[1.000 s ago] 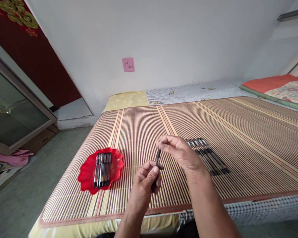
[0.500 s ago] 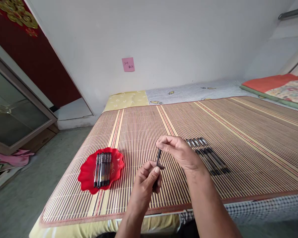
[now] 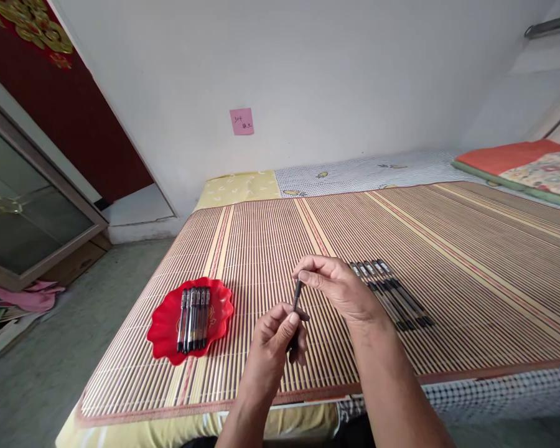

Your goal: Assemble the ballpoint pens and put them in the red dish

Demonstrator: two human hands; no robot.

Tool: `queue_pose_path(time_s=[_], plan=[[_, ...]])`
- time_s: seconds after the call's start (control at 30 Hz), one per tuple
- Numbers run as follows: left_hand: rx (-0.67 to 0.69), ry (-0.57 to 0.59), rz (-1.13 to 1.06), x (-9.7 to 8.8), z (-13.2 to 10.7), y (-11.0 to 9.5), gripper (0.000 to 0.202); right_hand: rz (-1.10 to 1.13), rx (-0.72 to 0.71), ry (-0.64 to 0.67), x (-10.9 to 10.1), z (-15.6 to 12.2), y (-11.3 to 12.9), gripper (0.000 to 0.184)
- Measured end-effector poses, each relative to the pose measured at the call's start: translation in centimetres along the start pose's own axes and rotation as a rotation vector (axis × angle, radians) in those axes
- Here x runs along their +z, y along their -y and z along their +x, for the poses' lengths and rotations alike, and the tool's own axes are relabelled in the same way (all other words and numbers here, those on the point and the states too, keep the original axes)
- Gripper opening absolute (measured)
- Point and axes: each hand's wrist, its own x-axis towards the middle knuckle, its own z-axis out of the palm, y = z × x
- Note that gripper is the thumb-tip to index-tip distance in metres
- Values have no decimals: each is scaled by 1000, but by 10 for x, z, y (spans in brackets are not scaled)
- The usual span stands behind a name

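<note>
A dark pen point(image 3: 297, 297) stands nearly upright between my hands, above the striped mat. My left hand point(image 3: 280, 333) is closed around its lower part, thumb pressed on the barrel. At the upper end, the fingertips of my right hand point(image 3: 333, 283) pinch the pen's tip, covering it. Several capped pens point(image 3: 195, 317) lie side by side in a red scalloped plate point(image 3: 161, 330), left of my left hand. Beyond my right wrist, several more pens point(image 3: 396, 295) rest in a slanted row on the mat, partly hidden by my right hand.
The bamboo mat point(image 3: 261, 249) covers a bed whose front edge is close to me. A white wall with a pink note point(image 3: 241, 121) rises behind it. Folded bedding point(image 3: 518, 162) lies at the far right. A glass-panelled door point(image 3: 28, 205) is at the left.
Hardly anything differs. Both hands keep the same hold on the pen, and the fingers of my left hand have shifted slightly.
</note>
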Motion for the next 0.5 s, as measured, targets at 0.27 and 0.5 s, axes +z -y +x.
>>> queue_pose_path(time_s=[0.27,0.5], plan=[[116,-115,170,1,0,5,25,-76,14,-18,7,1,0,22],[150,-183,229,4,-1,4,23,-67,14,-52,4,3,-10,23]])
